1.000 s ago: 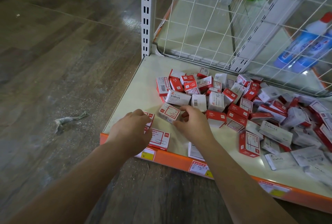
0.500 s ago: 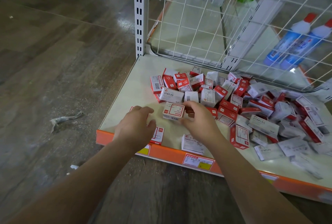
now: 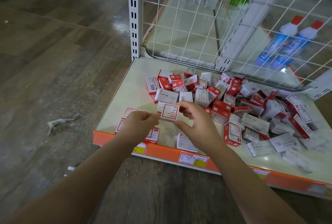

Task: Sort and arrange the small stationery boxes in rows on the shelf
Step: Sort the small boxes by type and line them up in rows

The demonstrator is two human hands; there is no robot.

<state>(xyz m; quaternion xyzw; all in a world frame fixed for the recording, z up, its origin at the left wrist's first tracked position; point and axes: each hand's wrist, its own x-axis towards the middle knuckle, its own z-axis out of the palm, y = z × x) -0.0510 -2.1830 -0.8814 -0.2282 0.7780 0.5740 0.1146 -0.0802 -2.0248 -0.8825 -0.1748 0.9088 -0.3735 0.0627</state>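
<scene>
While the left hand [image 3: 139, 124] pinches one end of a red-framed paper-clip box [image 3: 168, 113], the right hand [image 3: 195, 124] curls its fingers [image 3: 183, 108] round the other end, holding it just above the shelf [image 3: 125, 90], left of the jumbled box pile [image 3: 233, 105].

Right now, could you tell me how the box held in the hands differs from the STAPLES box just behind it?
The held box is lifted between the left hand and right hand; the STAPLES box rests against the pile on the shelf, untouched. The held box shows a red-framed label on white; the STAPLES box shows a plain white face with dark lettering. Both are small white cardboard boxes with red accents.
</scene>
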